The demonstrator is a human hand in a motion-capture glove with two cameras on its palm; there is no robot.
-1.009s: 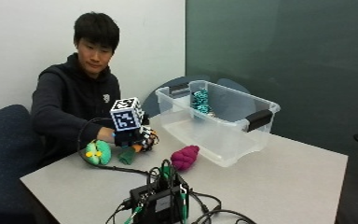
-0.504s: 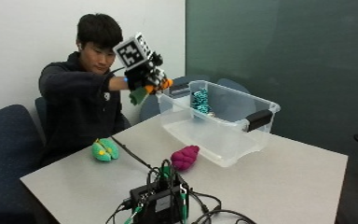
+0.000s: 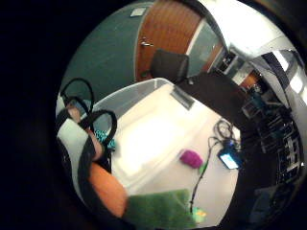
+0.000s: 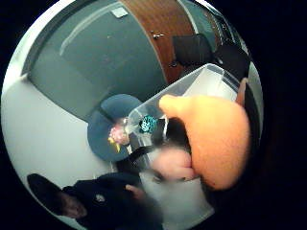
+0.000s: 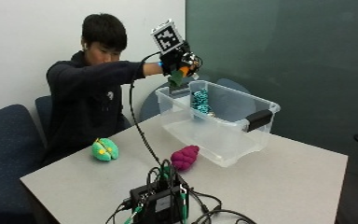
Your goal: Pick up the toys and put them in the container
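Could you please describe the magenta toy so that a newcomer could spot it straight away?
Find the clear plastic container on the grey table. The magenta toy lies on the table against its near wall. It is knobbly and pinkish-purple, unlike the green and yellow toy lying farther off.

No readable text, labels, brand names, numbers or signs appear in any view. A small emblem on the person's dark hoodie (image 5: 109,95) is too small to read.

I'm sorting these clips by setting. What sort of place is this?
Probably an office or meeting room: a plain grey table, padded blue office chairs around it, and a wooden door in the palm view. The right hand holds a toy over a clear plastic container.
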